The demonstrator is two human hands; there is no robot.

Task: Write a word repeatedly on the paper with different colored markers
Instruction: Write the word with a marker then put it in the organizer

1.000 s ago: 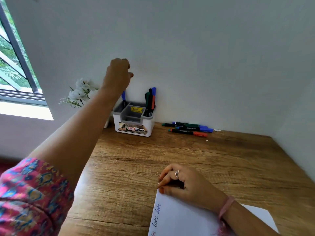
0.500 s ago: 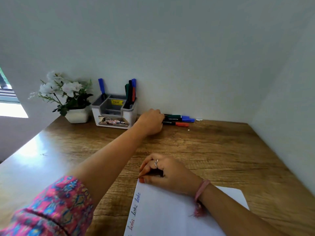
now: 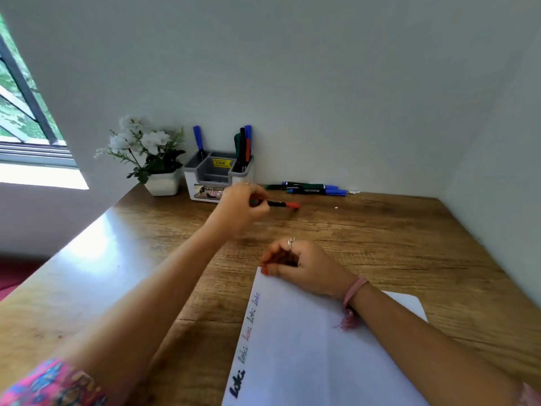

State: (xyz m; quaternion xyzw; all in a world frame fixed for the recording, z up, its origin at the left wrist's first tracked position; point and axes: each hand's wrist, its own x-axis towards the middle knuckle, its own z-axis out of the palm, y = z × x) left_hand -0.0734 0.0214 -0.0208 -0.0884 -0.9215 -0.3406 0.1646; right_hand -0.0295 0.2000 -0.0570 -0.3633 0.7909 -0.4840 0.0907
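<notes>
The red marker (image 3: 278, 204) is held in the curled left hand (image 3: 243, 205), its length pointing right, well beyond the paper (image 3: 307, 347), which is pressed by the right hand (image 3: 301, 268).

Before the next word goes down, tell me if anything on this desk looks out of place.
Only small things. Several markers lie loose on the desk against the wall rather than standing in the organizer beside them. A tiny white scrap sits nearby. The paper lies at an angle to the desk edge. Nothing looks spilled or damaged.
</notes>
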